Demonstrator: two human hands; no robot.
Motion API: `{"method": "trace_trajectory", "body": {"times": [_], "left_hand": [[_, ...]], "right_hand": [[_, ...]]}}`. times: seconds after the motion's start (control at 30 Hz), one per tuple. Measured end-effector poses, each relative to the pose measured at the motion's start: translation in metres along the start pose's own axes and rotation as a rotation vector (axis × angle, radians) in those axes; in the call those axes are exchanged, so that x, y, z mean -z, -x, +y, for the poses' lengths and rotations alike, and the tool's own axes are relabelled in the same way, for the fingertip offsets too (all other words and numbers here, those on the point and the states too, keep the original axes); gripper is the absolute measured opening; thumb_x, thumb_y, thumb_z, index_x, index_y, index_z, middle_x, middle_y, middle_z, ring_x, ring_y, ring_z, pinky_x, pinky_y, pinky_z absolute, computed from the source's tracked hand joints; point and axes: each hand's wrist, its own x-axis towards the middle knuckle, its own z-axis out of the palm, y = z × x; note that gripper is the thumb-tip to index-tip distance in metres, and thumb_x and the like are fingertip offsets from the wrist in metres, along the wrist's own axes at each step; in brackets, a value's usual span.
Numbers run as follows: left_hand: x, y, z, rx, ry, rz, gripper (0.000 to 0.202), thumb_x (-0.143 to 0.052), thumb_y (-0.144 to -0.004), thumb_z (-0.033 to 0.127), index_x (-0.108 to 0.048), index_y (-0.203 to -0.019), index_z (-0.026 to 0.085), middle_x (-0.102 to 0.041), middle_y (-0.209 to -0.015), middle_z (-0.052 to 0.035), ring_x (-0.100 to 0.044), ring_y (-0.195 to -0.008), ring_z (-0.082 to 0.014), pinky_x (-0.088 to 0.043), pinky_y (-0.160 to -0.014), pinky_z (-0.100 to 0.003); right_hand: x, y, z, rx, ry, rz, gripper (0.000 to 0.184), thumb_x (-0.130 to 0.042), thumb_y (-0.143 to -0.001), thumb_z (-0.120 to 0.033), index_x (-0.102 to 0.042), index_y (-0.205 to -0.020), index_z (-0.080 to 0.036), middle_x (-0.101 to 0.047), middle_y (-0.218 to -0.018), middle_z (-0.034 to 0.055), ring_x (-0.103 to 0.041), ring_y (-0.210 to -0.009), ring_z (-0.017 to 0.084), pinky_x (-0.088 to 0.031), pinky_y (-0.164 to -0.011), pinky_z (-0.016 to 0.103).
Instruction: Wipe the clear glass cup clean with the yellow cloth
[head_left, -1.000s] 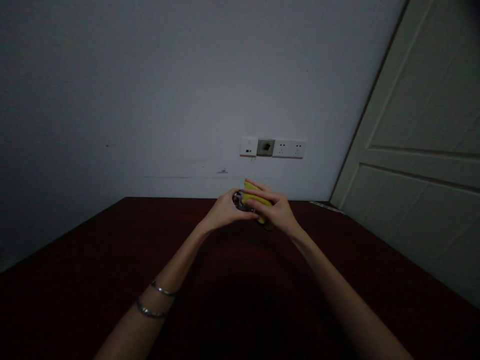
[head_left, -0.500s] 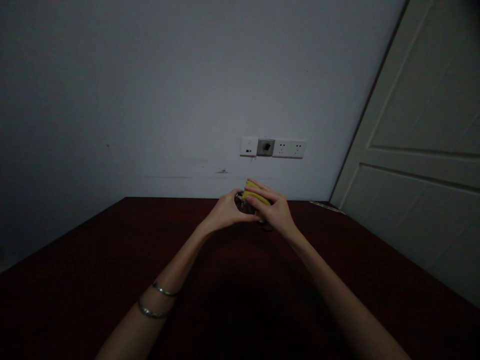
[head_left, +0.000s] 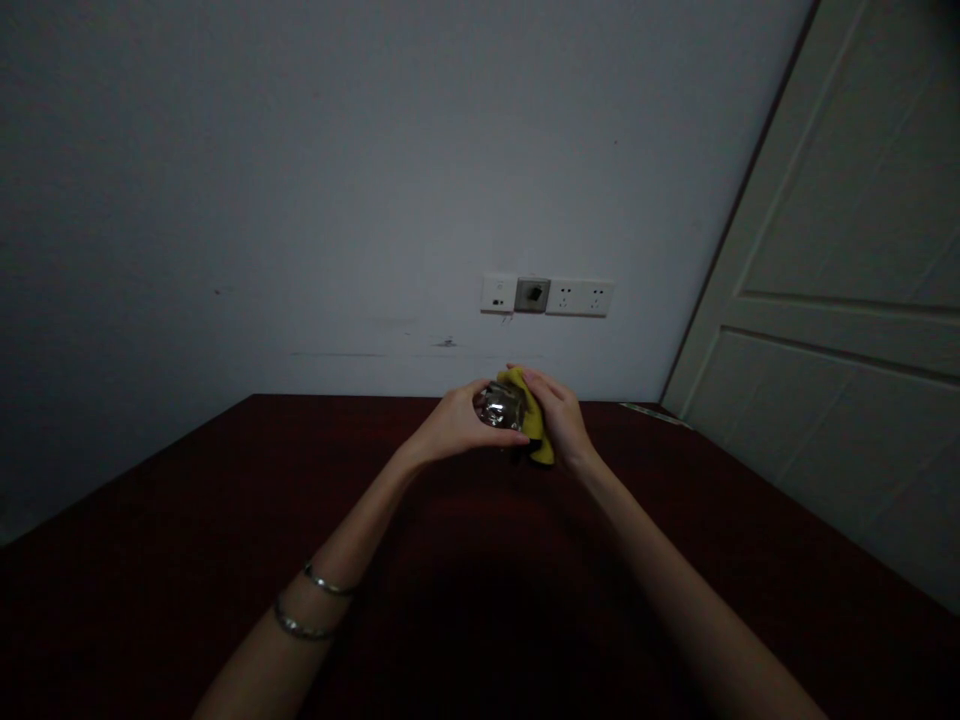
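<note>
In the middle of the head view, my left hand (head_left: 459, 422) curves around a shiny, see-through glass (head_left: 501, 405), thumb below and fingers above. The glass lies tilted toward the right; its full shape is partly hidden. My right hand (head_left: 562, 415) is closed on a yellow cloth (head_left: 534, 420) and presses it against the glass's right end. One corner of the cloth hangs below the fingers. Both hands are above the dark red table.
The dark red table (head_left: 315, 470) reaches back to a pale wall (head_left: 337, 200). White sockets and a grey switch plate (head_left: 532, 295) are on the wall behind my hands. A panelled door (head_left: 825, 300) stands at the right. Two bangles (head_left: 304, 625) circle my left forearm.
My right hand and the yellow cloth have shifted from over the glass to its right end, so more of the glass shows. My left hand has stayed nearly in place.
</note>
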Motion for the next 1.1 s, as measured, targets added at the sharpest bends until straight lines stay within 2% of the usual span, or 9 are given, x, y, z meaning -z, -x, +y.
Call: {"method": "trace_trajectory", "body": {"times": [0.27, 0.33, 0.43, 0.53, 0.63, 0.73, 0.9, 1.0, 1.1], "left_hand": [[0.007, -0.004, -0.015, 0.012, -0.053, 0.132, 0.053, -0.076, -0.059, 0.039, -0.058, -0.102, 0.013, -0.065, -0.095, -0.0088, -0.061, -0.083, -0.0192, -0.049, -0.075, -0.034], [0.007, -0.003, -0.014, 0.019, -0.047, 0.121, 0.055, -0.077, -0.058, 0.039, -0.057, -0.101, 0.012, -0.065, -0.095, -0.0087, -0.061, -0.083, -0.0192, -0.049, -0.075, -0.034], [0.003, -0.001, -0.007, 0.029, -0.015, 0.073, 0.059, -0.079, -0.054, 0.039, -0.057, -0.101, 0.012, -0.066, -0.096, -0.0089, -0.061, -0.084, -0.0195, -0.049, -0.076, -0.034], [-0.002, 0.000, -0.003, 0.028, 0.016, 0.051, 0.057, -0.079, -0.056, 0.040, -0.058, -0.101, 0.012, -0.066, -0.096, -0.0090, -0.061, -0.084, -0.0194, -0.049, -0.077, -0.034], [-0.002, 0.000, -0.002, 0.049, 0.058, 0.052, 0.056, -0.078, -0.058, 0.040, -0.058, -0.101, 0.012, -0.066, -0.095, -0.0094, -0.061, -0.083, -0.0187, -0.049, -0.076, -0.033], [0.000, 0.000, -0.003, 0.079, 0.098, 0.085, 0.054, -0.078, -0.058, 0.039, -0.058, -0.100, 0.012, -0.066, -0.095, -0.0094, -0.061, -0.080, -0.0177, -0.049, -0.073, -0.032], [0.006, -0.003, -0.001, 0.114, 0.211, 0.086, 0.046, -0.075, -0.061, 0.037, -0.060, -0.095, 0.011, -0.067, -0.091, -0.0082, -0.061, -0.077, -0.0159, -0.048, -0.072, -0.031], [0.007, -0.003, 0.002, 0.180, 0.316, 0.046, 0.041, -0.075, -0.061, 0.037, -0.063, -0.090, 0.011, -0.067, -0.087, -0.0070, -0.061, -0.075, -0.0152, -0.047, -0.074, -0.031], [0.006, -0.001, 0.004, 0.239, 0.343, 0.023, 0.039, -0.073, -0.064, 0.041, -0.066, -0.087, 0.011, -0.068, -0.084, -0.0075, -0.060, -0.073, -0.0153, -0.046, -0.074, -0.031]], "right_hand": [[-0.002, 0.018, -0.015, 0.503, 0.305, -0.206, 0.022, -0.063, -0.078, -0.030, -0.071, -0.099, -0.029, -0.060, -0.126, 0.0026, -0.055, -0.116, 0.020, -0.037, -0.104, 0.040], [-0.003, 0.016, -0.010, 0.484, 0.283, -0.148, 0.023, -0.061, -0.080, -0.031, -0.070, -0.101, -0.028, -0.062, -0.122, 0.0032, -0.056, -0.115, 0.021, -0.038, -0.103, 0.041], [-0.003, 0.009, -0.002, 0.316, 0.204, -0.024, 0.028, -0.059, -0.080, -0.039, -0.070, -0.102, -0.025, -0.068, -0.112, 0.0049, -0.060, -0.108, 0.022, -0.043, -0.098, 0.042], [-0.002, 0.003, -0.001, 0.222, 0.174, 0.008, 0.033, -0.060, -0.078, -0.044, -0.070, -0.101, -0.022, -0.070, -0.108, 0.0060, -0.062, -0.104, 0.024, -0.045, -0.095, 0.042], [0.001, 0.002, -0.005, 0.213, 0.175, -0.063, 0.033, -0.058, -0.079, -0.043, -0.069, -0.102, -0.022, -0.069, -0.109, 0.0055, -0.061, -0.105, 0.024, -0.043, -0.096, 0.043], [0.007, 0.003, -0.010, 0.209, 0.115, -0.222, 0.036, -0.058, -0.077, -0.036, -0.065, -0.111, -0.026, -0.065, -0.116, 0.0028, -0.057, -0.110, 0.024, -0.042, -0.098, 0.043], [0.016, 0.008, -0.019, 0.231, 0.173, -0.535, 0.076, -0.067, -0.066, -0.025, -0.039, -0.136, -0.031, -0.046, -0.139, 0.0013, -0.044, -0.126, 0.025, -0.036, -0.106, 0.041], [0.014, 0.012, -0.018, 0.305, 0.354, -0.533, 0.093, -0.075, -0.062, -0.025, -0.026, -0.141, -0.032, -0.033, -0.146, 0.0032, -0.035, -0.133, 0.025, -0.027, -0.111, 0.042], [0.010, 0.013, -0.011, 0.380, 0.436, -0.467, 0.102, -0.080, -0.059, -0.030, -0.022, -0.142, -0.033, -0.032, -0.146, 0.0049, -0.033, -0.134, 0.025, -0.024, -0.113, 0.044]]}}
